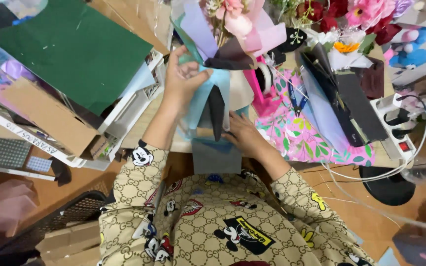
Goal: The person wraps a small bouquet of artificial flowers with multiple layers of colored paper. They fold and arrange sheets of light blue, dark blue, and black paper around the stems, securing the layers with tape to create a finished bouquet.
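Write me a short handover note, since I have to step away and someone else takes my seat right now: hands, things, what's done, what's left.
Left hand: raised, fingers pinching the upper edge of the light blue wrapping sheet.
Right hand: pressing the lower part of the bouquet wrap, beside the dark paper strip.
Bouquet: pink flowers stand upright, already ringed by lilac, pink and dark sheets.
Pliers lie on the pink floral paper to the right.
Left: the blue sheet is not yet fixed; no tie visible.
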